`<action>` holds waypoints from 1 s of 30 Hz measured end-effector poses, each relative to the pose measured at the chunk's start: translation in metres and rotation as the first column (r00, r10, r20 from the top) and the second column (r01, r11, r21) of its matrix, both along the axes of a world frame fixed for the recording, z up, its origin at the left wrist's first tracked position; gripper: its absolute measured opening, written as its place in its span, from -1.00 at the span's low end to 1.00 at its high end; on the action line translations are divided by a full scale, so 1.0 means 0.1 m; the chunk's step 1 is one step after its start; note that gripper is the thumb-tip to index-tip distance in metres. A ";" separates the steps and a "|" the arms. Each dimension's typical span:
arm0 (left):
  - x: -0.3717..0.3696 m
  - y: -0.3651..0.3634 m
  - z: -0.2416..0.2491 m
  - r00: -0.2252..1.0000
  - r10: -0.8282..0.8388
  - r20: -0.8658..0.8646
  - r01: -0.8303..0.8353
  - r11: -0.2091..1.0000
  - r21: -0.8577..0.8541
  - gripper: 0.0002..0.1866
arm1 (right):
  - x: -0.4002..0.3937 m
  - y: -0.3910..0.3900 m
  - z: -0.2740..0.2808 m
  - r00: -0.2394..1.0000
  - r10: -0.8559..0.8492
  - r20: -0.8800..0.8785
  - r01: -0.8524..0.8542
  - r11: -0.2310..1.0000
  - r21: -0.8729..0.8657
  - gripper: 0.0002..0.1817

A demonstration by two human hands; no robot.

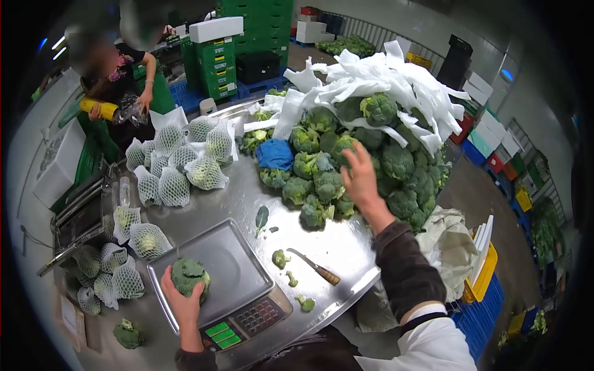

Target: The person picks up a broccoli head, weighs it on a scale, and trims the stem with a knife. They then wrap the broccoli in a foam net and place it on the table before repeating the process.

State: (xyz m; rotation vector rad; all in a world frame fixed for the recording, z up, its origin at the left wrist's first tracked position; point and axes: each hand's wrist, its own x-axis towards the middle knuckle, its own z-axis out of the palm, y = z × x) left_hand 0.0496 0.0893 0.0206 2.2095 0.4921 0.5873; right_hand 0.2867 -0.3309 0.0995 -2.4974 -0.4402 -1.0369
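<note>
My left hand [184, 304] is wrapped round a broccoli head [189, 276], over the left part of the metal weighing pan [238, 266]. Below the pan, the scale's green display [223, 334] is lit beside its keypad [257, 315]. My right hand [361, 182] reaches over the broccoli pile [398, 162] with fingers apart and nothing in them. White foam nets [396, 74] lie heaped on top of that pile, and a blue cloth [275, 154] rests on its left side. A knife [317, 268] with a wooden handle lies between the scale and the table edge, near small broccoli pieces [280, 258].
Netted broccoli heads [174, 187] stand grouped at the table's left, with more netted heads [129, 281] beside the scale. One bare head [127, 334] sits at lower left. Across the table a person [127, 93] holds a yellow roll [99, 109]. Green crates [218, 68] are stacked behind.
</note>
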 end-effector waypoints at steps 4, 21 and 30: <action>-0.02 0.00 -0.02 1.000 0.014 0.027 -0.014 1.000 0.009 -0.15 | 0.71 -0.16 0.51 0.982 -0.074 0.176 0.129 0.936 -0.327 -0.68; -0.02 -1.15 0.49 0.920 -0.332 0.209 0.392 0.810 -0.436 -0.29 | -1.31 1.42 0.20 0.338 0.906 -0.255 -0.671 0.422 0.610 -0.54; -0.08 -1.23 0.16 0.903 -0.390 0.179 0.377 0.519 -0.767 -0.55 | -1.61 1.58 -0.06 0.456 0.757 -0.468 -0.508 0.653 0.561 -0.43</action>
